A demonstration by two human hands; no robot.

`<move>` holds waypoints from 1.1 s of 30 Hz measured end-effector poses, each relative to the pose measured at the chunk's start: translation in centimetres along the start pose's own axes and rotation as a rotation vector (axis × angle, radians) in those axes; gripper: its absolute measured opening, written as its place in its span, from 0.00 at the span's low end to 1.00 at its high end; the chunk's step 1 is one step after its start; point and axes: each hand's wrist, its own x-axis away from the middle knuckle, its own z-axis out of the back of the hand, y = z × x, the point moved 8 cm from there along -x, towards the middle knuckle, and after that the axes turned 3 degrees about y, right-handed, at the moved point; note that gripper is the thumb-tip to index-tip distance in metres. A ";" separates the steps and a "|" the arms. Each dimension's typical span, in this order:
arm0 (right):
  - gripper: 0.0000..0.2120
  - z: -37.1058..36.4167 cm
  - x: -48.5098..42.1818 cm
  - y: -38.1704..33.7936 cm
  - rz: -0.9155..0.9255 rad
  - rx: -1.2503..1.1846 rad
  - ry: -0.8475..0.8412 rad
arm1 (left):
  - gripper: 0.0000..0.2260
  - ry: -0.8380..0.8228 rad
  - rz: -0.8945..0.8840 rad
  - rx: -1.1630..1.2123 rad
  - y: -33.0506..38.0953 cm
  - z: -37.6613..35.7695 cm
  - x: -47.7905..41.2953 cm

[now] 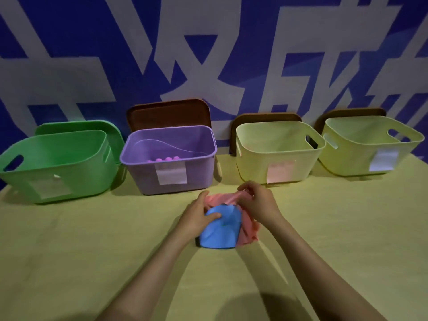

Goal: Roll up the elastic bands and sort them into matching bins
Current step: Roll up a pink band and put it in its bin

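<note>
Head view: the left hand (pixel 196 216) and right hand (pixel 259 202) reached in from 6 o'clock and met over two bands at the middle of the yellow table (pixel 92 239).
The left hand lay flat, its thumb pressed on the blue band (pixel 220 232) and its fingers stretched out over the pink band (pixel 249 230) beneath. The right hand's fingertips were pinched together on a raised fold of the pink band. Along the far edge stood the green bin (pixel 58 163) at 10 o'clock, the purple bin (pixel 171 174) at 11 holding small purple rolls (pixel 163 159), and two pale yellow bins, one (pixel 275 158) at 1 and the other (pixel 368 151) at 2.
</note>
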 end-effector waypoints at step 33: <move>0.20 5.6 -2.6 -4.6 0.014 -0.372 0.101 | 0.10 0.182 -0.086 0.611 10.5 10.7 -0.9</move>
